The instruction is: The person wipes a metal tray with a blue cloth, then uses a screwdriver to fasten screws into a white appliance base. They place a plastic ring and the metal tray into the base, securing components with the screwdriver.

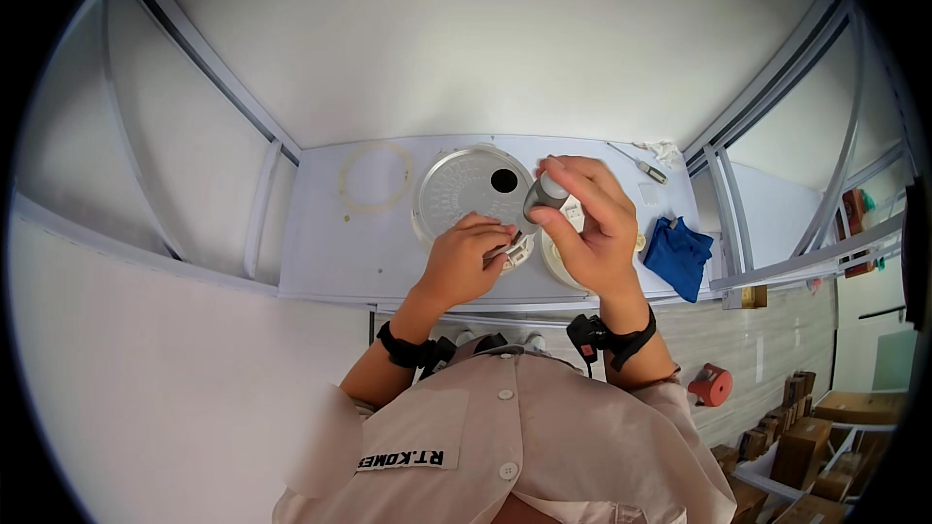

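My right hand [600, 233] is wrapped round a thick grey-handled screwdriver [546, 196], which slants down toward the fingertips of my left hand. Its tip is hard to make out. My left hand [464, 257] has its fingers drawn together at a small white fitting [519, 254], by the near right edge of a round silver disc [456, 189]. What the left fingers pinch is mostly hidden. The disc has a light rim and a dark round hole. Partly under my right hand lies a round cream-coloured part [560, 267].
On the white table [330, 252], a pale yellow ring [345, 180] lies to the left. At the right are a blue cloth [678, 257], another screwdriver [649, 170] and a crumpled white tissue [668, 152]. A red stool [714, 385] and cardboard boxes [804, 451] stand on the floor.
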Available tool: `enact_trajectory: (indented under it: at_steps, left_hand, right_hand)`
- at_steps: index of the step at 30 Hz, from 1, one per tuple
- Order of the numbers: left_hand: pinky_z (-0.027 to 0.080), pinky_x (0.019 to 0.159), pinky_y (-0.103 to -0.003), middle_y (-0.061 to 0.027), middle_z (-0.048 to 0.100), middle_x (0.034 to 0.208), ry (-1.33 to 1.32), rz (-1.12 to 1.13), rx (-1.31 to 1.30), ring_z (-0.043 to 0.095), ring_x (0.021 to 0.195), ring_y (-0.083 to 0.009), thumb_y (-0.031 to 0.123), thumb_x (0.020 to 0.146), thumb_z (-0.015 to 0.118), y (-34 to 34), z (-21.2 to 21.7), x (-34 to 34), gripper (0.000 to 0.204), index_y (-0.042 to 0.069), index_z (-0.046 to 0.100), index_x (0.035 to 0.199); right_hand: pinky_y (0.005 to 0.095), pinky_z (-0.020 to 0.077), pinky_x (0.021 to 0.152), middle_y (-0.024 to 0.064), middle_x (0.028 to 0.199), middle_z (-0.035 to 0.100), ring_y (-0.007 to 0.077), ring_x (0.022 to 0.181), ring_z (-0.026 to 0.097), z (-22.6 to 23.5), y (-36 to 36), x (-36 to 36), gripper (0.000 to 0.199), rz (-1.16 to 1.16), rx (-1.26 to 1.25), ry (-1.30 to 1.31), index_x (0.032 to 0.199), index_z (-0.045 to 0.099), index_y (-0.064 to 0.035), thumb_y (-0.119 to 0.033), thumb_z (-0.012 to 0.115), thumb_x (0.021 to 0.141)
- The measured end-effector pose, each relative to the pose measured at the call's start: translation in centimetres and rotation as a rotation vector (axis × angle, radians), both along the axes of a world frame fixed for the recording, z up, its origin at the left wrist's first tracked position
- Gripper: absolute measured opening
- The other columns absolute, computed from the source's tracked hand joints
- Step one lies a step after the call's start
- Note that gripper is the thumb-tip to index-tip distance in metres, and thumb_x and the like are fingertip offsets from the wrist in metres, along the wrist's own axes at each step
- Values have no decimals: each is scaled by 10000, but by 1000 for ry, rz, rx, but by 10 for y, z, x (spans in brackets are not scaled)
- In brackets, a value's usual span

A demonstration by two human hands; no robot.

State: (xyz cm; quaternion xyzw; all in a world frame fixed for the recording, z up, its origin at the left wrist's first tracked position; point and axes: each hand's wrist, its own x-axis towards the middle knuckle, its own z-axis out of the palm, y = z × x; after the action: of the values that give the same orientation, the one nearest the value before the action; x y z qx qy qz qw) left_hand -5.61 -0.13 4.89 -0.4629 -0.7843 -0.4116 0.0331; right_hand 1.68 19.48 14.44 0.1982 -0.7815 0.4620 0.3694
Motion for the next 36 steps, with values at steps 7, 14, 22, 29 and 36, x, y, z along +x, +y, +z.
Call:
enact_trajectory:
  at_steps: [7,14,22,29,36]
  left_hand:
    - [547,1034,-429,-55,789,1169,-12,-9,-8,690,1175,-291,50,824,777,-3,-7,-2,244,58,784,1068]
    - [543,1043,-426,-48,788,1181,-39,-21,-21,684,1197,-283,59,833,779,-2,-7,-3,231,74,784,1063]
    - [552,1030,-407,-35,789,1197,-1,-20,-26,681,1195,-269,64,840,776,-4,-7,-2,207,77,793,1046]
    - [558,1022,-408,-45,792,1186,-20,-11,-38,683,1194,-270,73,847,769,-2,-4,-1,196,75,799,1041]
    - [577,975,-399,-45,795,1172,18,-13,-33,692,1174,-268,72,847,767,-4,-6,0,191,78,800,1035]
  right_hand:
    - [436,536,1040,156,1274,642,283,1062,678,13,-23,0,439,-130,-131,37,1303,723,9,-45,828,880]
    - [452,509,1104,169,1372,572,301,1077,660,-5,-10,-5,447,-261,42,144,1357,690,24,-76,774,929]
    - [400,571,983,147,1268,599,305,1149,671,18,-25,2,420,-128,-142,-1,1203,763,0,-78,901,814]
    - [408,580,967,193,1356,615,356,1148,690,1,-21,-1,457,-196,36,164,1311,712,2,-112,840,887]
    - [422,552,1026,194,1286,664,349,1118,686,18,-14,8,489,74,58,-18,1454,619,2,-105,712,986]
